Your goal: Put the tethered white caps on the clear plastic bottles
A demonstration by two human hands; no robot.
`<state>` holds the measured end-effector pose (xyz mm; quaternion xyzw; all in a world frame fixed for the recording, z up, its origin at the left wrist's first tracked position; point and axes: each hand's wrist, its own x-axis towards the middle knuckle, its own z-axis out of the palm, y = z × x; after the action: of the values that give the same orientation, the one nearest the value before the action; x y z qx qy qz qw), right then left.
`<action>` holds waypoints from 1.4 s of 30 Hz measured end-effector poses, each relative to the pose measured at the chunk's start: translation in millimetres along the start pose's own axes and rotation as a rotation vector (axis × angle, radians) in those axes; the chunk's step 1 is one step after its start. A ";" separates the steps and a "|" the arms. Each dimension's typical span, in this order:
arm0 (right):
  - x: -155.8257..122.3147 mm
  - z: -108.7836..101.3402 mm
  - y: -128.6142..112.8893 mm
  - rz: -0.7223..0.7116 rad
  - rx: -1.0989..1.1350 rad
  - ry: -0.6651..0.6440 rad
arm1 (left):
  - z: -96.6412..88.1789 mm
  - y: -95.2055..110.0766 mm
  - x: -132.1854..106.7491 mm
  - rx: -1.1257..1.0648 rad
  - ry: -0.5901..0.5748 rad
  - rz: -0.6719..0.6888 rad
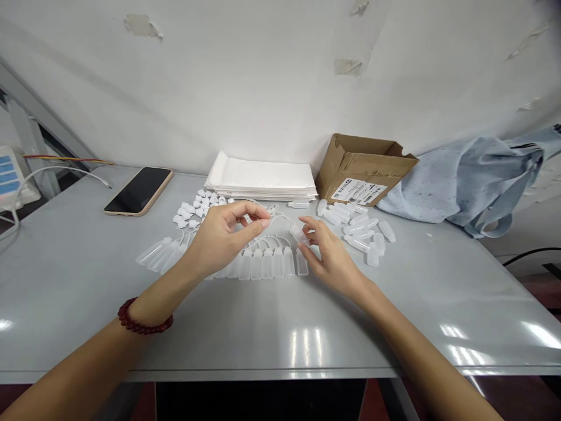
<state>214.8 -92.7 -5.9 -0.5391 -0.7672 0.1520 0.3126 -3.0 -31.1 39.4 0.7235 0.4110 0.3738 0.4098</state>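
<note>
So — L hand [222, 235] pinches strap [281, 216], R hand [329, 252] w/ clear bottle [298, 234]

desk [228, 333]: grey | wall [245, 76]: white | bottles [268, 264]: translucent white | caps [180, 221]: white | stack [267, 175]: white | box [372, 166]: brown | label [359, 191]: white, black print | phone [138, 190]: black screen, tan case | bag [438, 175]: pale blue, dark speckles | bracelet [144, 329]: dark red | cable [56, 168]: white | wires [65, 158]: red, yellow

Busy grey tbl [228, 327]: phone [139, 190] lay L, white caps [205, 202] sat behind capped btls [267, 266] mid-tbl, white stack [263, 178] and cardboard bx [363, 169] held the back, loose btls [359, 225] and pale-blue bag [432, 181] R.
</note>
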 end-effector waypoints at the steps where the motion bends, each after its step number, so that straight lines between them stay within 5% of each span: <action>1: 0.2 0.0 -0.2 0.000 0.001 0.001 | 0.5 -0.2 0.0 0.007 -0.004 0.001; 25: -1.1 -1.2 -5.8 -0.062 -0.033 0.023 | 11.1 2.3 -3.3 0.110 -0.092 0.083; 36: -2.5 1.2 -8.7 -0.069 0.120 0.035 | 24.1 -4.6 -7.2 -0.013 -0.152 -0.017; 42: -2.8 -0.5 -12.5 -0.044 0.174 0.016 | 26.6 -6.4 -8.3 0.037 -0.195 0.053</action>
<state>206.6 -100.0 0.7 -0.4941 -0.7601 0.2068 0.3678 15.3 -44.0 21.7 0.7747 0.3567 0.3046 0.4241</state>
